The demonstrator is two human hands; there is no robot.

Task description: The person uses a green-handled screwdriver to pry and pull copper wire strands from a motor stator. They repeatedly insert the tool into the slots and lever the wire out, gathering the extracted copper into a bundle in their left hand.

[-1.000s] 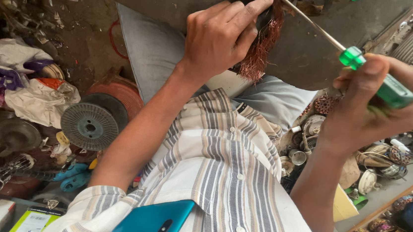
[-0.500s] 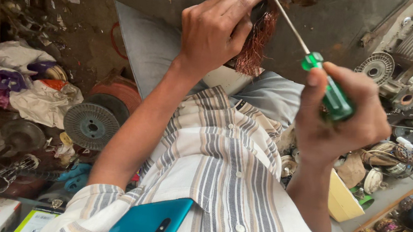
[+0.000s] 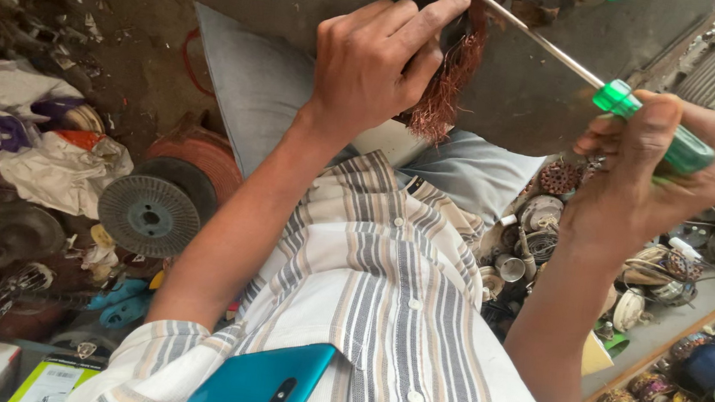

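The right hand (image 3: pixel 648 179) is closed in a full grip around the green handle of a screwdriver (image 3: pixel 653 128), and the long metal shaft goes up and to the left, toward the top edge of the view. The tip of the shaft reaches a bundle of copper wire (image 3: pixel 450 80), which hangs as reddish strands just beside the left hand (image 3: pixel 374 64). The left hand lies over this bundle with the fingers bent and the forefinger stretched toward the shaft; whether the fingers really pinch the wire I cannot tell, because the hand hides the contact. Both hands are raised above the lap of the person, who wears a striped shirt (image 3: pixel 383 298). A teal phone (image 3: pixel 259 386) stands out of the shirt pocket. On the floor at the left is a round grey ribbed disc (image 3: pixel 149 213) near some crumpled cloths (image 3: pixel 43 148). At the right lie many small motor parts (image 3: pixel 546 217) and wire spools (image 3: pixel 709 365).
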